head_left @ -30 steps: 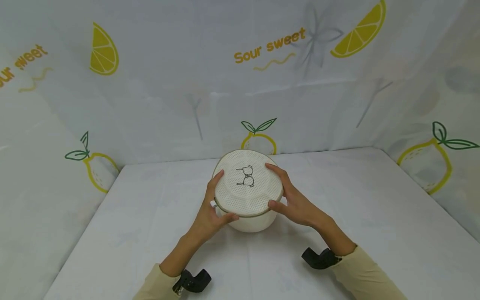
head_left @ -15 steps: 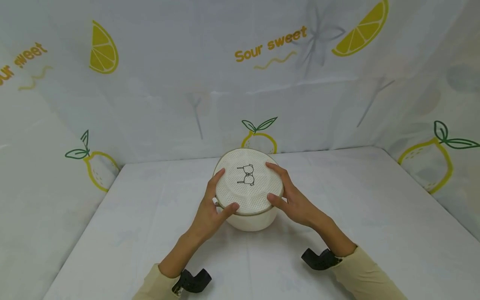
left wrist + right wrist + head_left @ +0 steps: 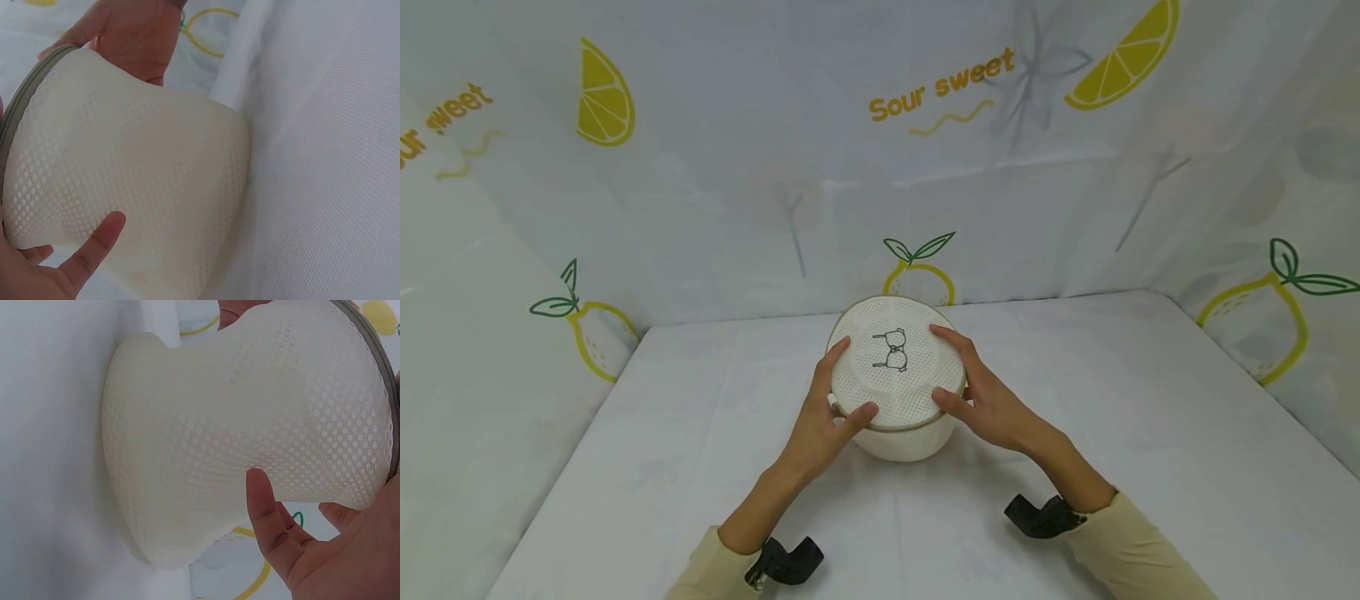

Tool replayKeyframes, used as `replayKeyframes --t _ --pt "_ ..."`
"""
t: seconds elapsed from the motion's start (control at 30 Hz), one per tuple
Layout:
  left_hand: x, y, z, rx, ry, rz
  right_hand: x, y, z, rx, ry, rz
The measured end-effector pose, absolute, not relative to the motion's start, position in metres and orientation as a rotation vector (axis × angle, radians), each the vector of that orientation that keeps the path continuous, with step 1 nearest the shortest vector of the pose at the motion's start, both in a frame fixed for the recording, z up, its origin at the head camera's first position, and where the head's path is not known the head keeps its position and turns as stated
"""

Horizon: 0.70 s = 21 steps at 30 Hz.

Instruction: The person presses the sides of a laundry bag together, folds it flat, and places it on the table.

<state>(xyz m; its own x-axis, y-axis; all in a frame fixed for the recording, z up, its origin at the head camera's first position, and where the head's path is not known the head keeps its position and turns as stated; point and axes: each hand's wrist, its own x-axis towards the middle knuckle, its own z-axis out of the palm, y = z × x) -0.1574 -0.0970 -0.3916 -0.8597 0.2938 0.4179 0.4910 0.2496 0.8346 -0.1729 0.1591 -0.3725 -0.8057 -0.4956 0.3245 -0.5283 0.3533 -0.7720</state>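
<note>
A round white mesh laundry bag (image 3: 891, 396) stands on the table, its flat top printed with a small black line drawing. A grey-green zip (image 3: 30, 94) runs around the top rim. My left hand (image 3: 812, 425) grips the bag's left side, thumb on the front of the rim and index finger on the top. From the right side my right hand (image 3: 1000, 412) holds it the same way. Both wrist views show fingers pressing into the soft mesh wall (image 3: 187, 437), which dents inward. A small white tab (image 3: 832, 401) pokes out beside the left palm.
White cloth covers the table (image 3: 700, 417). A lemon-printed curtain (image 3: 730, 208) rises behind it and along both sides. Black wrist mounts (image 3: 790, 561) sit on the inner side of each forearm, close above the cloth.
Both thumbs have shifted up a little on the rim, the left one from the front wall onto the top edge. The bag and the hands otherwise stay in place.
</note>
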Motion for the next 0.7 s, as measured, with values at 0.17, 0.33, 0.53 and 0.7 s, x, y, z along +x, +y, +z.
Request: replayKeyframes --t 0.17,0.33,0.53,0.7 --pt "-0.1567 -0.0959 -0.3914 -0.756 -2.322 -1.712 -0.1717 0.1577 -0.3723 0.927 -2.566 1.484" --pt "-0.1561 -0.0945 -0.3922 -0.740 -2.320 -1.721 -0.1709 0.1554 -0.3735 0.915 -2.539 1.521" --pt "-0.1555 -0.0930 -0.3932 -0.727 -2.320 -1.711 -0.1713 0.1516 -0.3777 0.918 -2.476 1.600" --pt "-0.1553 -0.0926 -0.3936 -0.721 -2.322 -1.704 -0.1720 0.1503 -0.3815 0.917 -2.449 1.632"
